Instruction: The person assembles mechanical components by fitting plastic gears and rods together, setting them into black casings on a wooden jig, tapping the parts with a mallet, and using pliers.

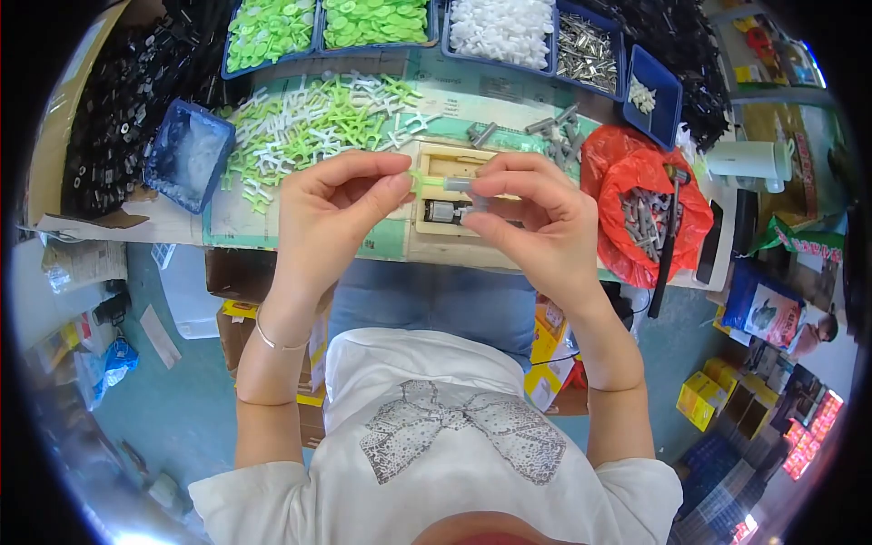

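Observation:
My left hand [331, 204] pinches a light-green plastic piece [431, 182] between thumb and fingertips; its outer end is mostly hidden by them. Closed on a short grey tube [458, 183], my right hand [545, 213] meets it from the other side. The green stem runs up to the tube's end, and I cannot tell how far it goes in. Both parts are held above a cream-coloured fixture [436, 163] on the workbench. A dark and silvery metal part [442, 211] lies in the fixture, partly covered by my right hand.
Green and white Y-shaped pieces [309, 127] are heaped at the left. Blue trays [442, 41] of small parts line the back. Loose grey tubes [484, 134] lie behind my right hand. A red bag [604, 150] of tubes and a black-handled hammer [670, 245] are at right.

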### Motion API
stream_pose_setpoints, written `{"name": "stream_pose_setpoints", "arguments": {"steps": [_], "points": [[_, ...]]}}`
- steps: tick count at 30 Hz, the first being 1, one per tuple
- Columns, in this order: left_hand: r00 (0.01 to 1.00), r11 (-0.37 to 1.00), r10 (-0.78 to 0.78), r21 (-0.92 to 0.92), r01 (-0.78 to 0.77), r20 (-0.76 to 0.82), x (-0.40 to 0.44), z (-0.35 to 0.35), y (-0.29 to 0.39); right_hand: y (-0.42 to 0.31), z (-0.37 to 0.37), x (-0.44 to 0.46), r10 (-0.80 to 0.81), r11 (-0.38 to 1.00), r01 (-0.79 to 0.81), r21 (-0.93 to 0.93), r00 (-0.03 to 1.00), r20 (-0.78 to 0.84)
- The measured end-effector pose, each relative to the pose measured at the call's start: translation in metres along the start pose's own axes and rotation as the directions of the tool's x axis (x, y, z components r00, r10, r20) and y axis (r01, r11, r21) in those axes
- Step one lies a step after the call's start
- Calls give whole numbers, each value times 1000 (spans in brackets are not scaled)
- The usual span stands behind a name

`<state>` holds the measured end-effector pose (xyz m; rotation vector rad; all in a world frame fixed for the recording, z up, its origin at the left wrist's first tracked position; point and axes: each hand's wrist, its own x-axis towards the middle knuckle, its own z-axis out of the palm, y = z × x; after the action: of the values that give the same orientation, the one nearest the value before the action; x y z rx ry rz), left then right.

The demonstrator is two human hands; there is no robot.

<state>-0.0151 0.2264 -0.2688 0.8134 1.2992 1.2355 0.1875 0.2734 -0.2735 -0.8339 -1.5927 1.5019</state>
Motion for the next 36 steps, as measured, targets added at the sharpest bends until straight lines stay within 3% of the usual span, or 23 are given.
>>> {"name": "stream_pose_setpoints", "arguments": {"steps": [4,6,7,8,10,11,13,14,17,18,19,20,22,24,34,36], "points": [[997,992,-69,-104,73,43,4,5,-11,-1,-4,-2,7,997,-7,-81,1000,9],[956,945,289,143,-293,49,0,13,-15,-2,-3,-4,90,996,-89,30,995,-50],[875,764,450,432,-480,176,3,9,-16,-2,-3,-6,178,976,-163,145,980,-95],[877,766,445,431,-478,181,3,9,-16,-1,-5,-7,182,975,-166,147,978,-101],[858,677,430,529,-511,279,4,11,-18,0,-11,-11,106,984,-118,-130,989,-98],[859,679,426,527,-511,283,4,10,-21,1,-14,-13,110,984,-123,-130,989,-103],[903,798,238,458,-392,357,6,8,-29,6,-23,-18,-75,909,81,-409,997,30],[903,800,230,458,-387,362,4,12,-31,8,-26,-23,-68,910,72,-408,997,23],[850,628,440,578,-522,289,-1,27,-46,15,-39,-39,-112,868,83,-490,993,-31],[853,632,433,577,-517,290,-1,30,-50,17,-46,-43,-123,824,73,-562,991,-52],[779,463,520,651,-602,350,-1,32,-54,20,-51,-47,-135,773,62,-631,988,-69],[692,273,585,702,-658,422,-1,35,-58,23,-54,-52,-111,780,17,-625,988,-111],[671,236,603,707,-666,431,-5,41,-69,28,-58,-55,-111,771,24,-636,989,-97],[638,117,617,748,-653,460,-8,46,-76,33,-60,-56,-114,764,33,-644,990,-84],[675,165,629,782,-601,386,-11,52,-94,53,-63,-49,-101,806,76,-587,995,-10],[663,104,631,802,-587,403,-10,53,-95,53,-64,-48,-98,808,76,-584,995,-6]]}}
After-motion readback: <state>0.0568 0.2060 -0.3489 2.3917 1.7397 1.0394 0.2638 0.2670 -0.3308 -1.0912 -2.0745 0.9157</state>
